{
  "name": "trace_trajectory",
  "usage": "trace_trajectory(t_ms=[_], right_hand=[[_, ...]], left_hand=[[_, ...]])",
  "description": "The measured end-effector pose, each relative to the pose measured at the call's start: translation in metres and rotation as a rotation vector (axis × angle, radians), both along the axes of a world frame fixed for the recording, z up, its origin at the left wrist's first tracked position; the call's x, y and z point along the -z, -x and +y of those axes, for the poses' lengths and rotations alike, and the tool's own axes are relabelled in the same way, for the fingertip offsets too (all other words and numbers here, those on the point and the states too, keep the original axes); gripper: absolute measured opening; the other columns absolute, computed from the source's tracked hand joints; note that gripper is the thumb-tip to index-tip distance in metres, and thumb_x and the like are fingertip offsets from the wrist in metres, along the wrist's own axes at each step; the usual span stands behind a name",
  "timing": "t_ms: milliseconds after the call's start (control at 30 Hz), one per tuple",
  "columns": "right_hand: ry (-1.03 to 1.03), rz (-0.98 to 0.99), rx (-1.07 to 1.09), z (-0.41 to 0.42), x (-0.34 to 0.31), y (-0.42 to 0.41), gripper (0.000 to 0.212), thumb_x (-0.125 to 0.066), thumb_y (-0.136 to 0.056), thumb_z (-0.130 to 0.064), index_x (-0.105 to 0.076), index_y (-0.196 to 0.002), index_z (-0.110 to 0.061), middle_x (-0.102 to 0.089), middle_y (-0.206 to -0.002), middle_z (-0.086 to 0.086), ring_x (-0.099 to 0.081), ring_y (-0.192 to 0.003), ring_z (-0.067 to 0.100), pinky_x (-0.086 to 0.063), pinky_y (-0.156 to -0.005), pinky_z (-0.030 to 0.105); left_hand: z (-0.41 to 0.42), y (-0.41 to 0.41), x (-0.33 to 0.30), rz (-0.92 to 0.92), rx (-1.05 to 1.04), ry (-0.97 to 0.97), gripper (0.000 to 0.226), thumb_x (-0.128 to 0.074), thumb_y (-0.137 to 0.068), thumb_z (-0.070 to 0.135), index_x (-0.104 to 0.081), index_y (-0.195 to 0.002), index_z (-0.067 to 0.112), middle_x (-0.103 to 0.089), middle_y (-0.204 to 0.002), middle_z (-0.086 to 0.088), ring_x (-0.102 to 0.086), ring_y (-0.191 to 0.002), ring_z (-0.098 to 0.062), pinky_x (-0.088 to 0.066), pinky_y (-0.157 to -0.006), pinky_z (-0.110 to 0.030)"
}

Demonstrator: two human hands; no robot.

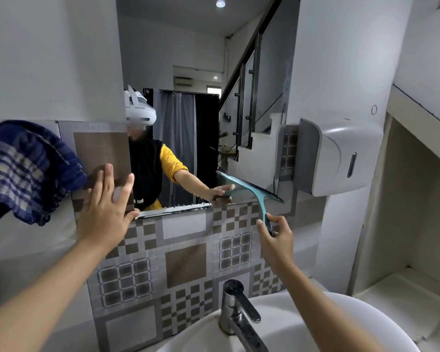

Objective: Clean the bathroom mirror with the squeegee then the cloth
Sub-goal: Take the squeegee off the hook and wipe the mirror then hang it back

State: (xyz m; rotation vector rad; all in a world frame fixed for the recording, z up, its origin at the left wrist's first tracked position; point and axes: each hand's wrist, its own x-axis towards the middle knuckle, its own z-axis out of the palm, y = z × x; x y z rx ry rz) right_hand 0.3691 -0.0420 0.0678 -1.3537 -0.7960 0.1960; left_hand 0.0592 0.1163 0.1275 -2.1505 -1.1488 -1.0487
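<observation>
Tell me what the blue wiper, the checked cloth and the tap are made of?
The wiper looks like see-through teal plastic, smooth and a little glossy. The cloth looks like soft woven fabric, since it hangs in folds with a checked pattern. The tap looks like shiny polished metal, probably chrome, because it reflects light.

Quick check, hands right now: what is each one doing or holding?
Left hand: open, fingers spread flat against the tiled wall, holding nothing.
Right hand: closed on the squeegee handle, blade at the mirror bottom edge.
</observation>
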Motion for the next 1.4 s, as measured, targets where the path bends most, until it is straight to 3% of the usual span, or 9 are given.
trace_trajectory(t_ms=[233, 367, 500, 667, 800, 967, 1100, 1267, 1400], right_hand=[[-0.017, 0.368, -0.062, 0.008, -0.012, 0.056, 0.012, -0.059, -0.093, -0.026, -0.052, -0.1, -0.02, -0.05, -0.071, 0.005, -0.038, -0.046, 0.011, -0.035, -0.038, 0.024], [-0.039, 0.481, -0.084, 0.015, -0.024, 0.084, 0.015, -0.056, -0.094, -0.025, -0.049, -0.104, -0.017, -0.05, -0.071, 0.008, -0.04, -0.046, 0.014, -0.036, -0.035, 0.023], [-0.045, 0.549, -0.098, 0.023, -0.032, 0.114, 0.016, -0.057, -0.093, -0.026, -0.047, -0.102, -0.017, -0.053, -0.083, 0.011, -0.043, -0.056, 0.017, -0.04, -0.047, 0.028], [-0.041, 0.591, -0.149, 0.025, -0.04, 0.156, 0.015, -0.055, -0.095, -0.025, -0.045, -0.101, -0.016, -0.054, -0.082, 0.008, -0.046, -0.053, 0.015, -0.041, -0.042, 0.024], [-0.039, 0.602, -0.129, 0.035, -0.042, 0.186, 0.018, -0.056, -0.093, -0.027, -0.044, -0.102, -0.018, -0.059, -0.093, 0.012, -0.054, -0.065, 0.021, -0.05, -0.059, 0.034], [-0.028, 0.548, -0.115, 0.04, -0.036, 0.216, 0.015, -0.057, -0.093, -0.027, -0.042, -0.094, -0.024, -0.06, -0.098, 0.011, -0.057, -0.07, 0.018, -0.051, -0.062, 0.031], [-0.03, 0.514, -0.125, 0.036, -0.035, 0.232, 0.014, -0.056, -0.094, -0.025, -0.045, -0.1, -0.018, -0.059, -0.091, 0.005, -0.058, -0.07, 0.014, -0.046, -0.056, 0.024], [-0.003, 0.5, -0.163, 0.032, -0.032, 0.247, 0.014, -0.056, -0.094, -0.025, -0.043, -0.1, -0.023, -0.06, -0.088, 0.005, -0.06, -0.068, 0.014, -0.053, -0.058, 0.026], [-0.022, 0.474, -0.17, 0.031, -0.028, 0.26, 0.013, -0.056, -0.094, -0.024, -0.045, -0.099, -0.02, -0.06, -0.085, 0.004, -0.057, -0.065, 0.012, -0.046, -0.051, 0.02]], left_hand=[[0.0, 0.0, 0.0, -0.002, 0.0, 0.012, 0.087, -0.074, -0.072, 0.03, -0.026, -0.144, 0.017, -0.005, -0.154, -0.023, -0.011, -0.14, -0.042, -0.027, -0.103, -0.061], [-0.001, 0.0, 0.0, -0.002, 0.001, 0.014, 0.088, -0.075, -0.072, 0.03, -0.026, -0.144, 0.017, -0.004, -0.154, -0.023, -0.011, -0.14, -0.042, -0.028, -0.103, -0.06], [-0.001, 0.002, 0.0, 0.001, 0.004, 0.023, 0.089, -0.074, -0.072, 0.033, -0.024, -0.144, 0.02, -0.004, -0.154, -0.021, -0.012, -0.14, -0.04, -0.027, -0.104, -0.059], [-0.002, 0.009, -0.001, 0.055, -0.019, 0.02, 0.099, -0.074, -0.068, 0.046, -0.018, -0.146, 0.024, -0.001, -0.156, -0.016, -0.01, -0.141, -0.036, -0.023, -0.106, -0.055], [-0.003, 0.012, -0.001, 0.073, -0.034, 0.004, 0.102, -0.074, -0.065, 0.051, -0.018, -0.147, 0.024, -0.004, -0.156, -0.016, -0.013, -0.141, -0.035, -0.026, -0.106, -0.053], [-0.002, 0.015, -0.001, 0.082, -0.035, 0.009, 0.102, -0.073, -0.066, 0.052, -0.016, -0.147, 0.026, -0.004, -0.156, -0.014, -0.01, -0.142, -0.032, -0.022, -0.107, -0.05], [-0.002, 0.017, -0.002, 0.095, -0.036, 0.008, 0.101, -0.073, -0.067, 0.051, -0.016, -0.147, 0.026, -0.004, -0.156, -0.014, -0.01, -0.142, -0.033, -0.02, -0.107, -0.049], [0.0, 0.024, 0.001, 0.131, -0.053, 0.013, 0.105, -0.077, -0.064, 0.048, -0.016, -0.147, 0.024, -0.003, -0.156, -0.014, -0.009, -0.142, -0.031, -0.019, -0.107, -0.048], [0.0, 0.032, 0.004, 0.152, -0.074, 0.005, 0.105, -0.08, -0.062, 0.043, -0.022, -0.146, 0.02, -0.007, -0.156, -0.014, -0.013, -0.142, -0.031, -0.024, -0.107, -0.049]])
